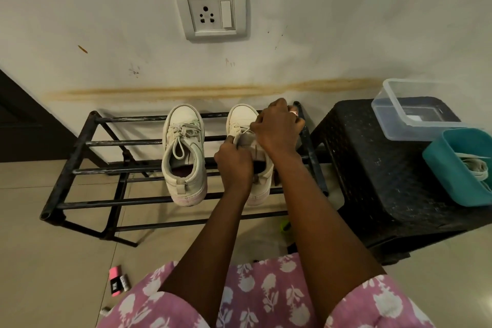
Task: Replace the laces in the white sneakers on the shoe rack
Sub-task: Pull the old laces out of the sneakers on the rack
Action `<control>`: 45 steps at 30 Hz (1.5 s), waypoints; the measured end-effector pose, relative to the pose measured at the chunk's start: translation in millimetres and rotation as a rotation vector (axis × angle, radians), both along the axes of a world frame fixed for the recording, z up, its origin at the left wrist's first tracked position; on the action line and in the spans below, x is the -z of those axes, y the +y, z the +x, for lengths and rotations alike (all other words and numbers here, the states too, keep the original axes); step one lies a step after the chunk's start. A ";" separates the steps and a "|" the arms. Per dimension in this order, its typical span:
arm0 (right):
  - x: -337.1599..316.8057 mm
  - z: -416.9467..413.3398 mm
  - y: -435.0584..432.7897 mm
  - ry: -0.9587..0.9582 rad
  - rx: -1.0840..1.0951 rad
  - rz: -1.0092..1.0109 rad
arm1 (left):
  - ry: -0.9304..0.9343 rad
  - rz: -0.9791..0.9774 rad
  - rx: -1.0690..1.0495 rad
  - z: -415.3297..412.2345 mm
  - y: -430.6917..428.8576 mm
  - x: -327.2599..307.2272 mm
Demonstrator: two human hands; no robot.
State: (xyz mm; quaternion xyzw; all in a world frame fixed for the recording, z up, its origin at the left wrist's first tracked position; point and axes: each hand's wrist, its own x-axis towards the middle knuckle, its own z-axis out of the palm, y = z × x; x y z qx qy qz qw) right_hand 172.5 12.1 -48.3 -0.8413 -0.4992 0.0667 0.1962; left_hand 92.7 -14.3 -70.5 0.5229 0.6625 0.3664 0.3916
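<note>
Two white sneakers stand toes to the wall on the top bars of the black rack (119, 142). The left sneaker (195, 152) is fully laced, with a lace loop lying in its opening. The right sneaker (242, 117) sits just beside it, near the rack's right end; both hands cover its middle and heel, so only the toe and part of the sole edge show. The left hand (234, 165) rests over the opening, fingers curled together and pinching the lace (243, 132) at the eyelets. The right hand (278, 128) lies across the upper, fingers curled over the far side of the sneaker; what they clamp underneath is hidden. A black stool (372, 168) stands against the rack's right end. On it are a clear box (394, 106) and, nearer, a tilted teal tub (450, 173) holding loose laces (476, 165). A socket (210, 12) is set in the wall above the sneakers. A pink item (115, 279) lies on the floor at lower left, and a green item (285, 226) lies under the rack.
</note>
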 end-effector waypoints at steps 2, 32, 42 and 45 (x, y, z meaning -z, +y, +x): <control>-1.9 11.1 -0.3 0.017 0.104 0.049 | 0.017 -0.004 0.003 -0.4 0.2 0.1; 4.7 -3.0 4.1 -0.013 -0.202 -0.110 | -0.024 0.040 0.019 0.3 1.9 7.7; -1.0 38.9 0.1 0.171 0.215 0.060 | 0.004 -0.002 -0.014 0.7 -0.8 1.3; -2.8 51.6 -5.8 0.225 0.388 0.118 | -0.001 -0.003 -0.018 1.3 -1.0 1.3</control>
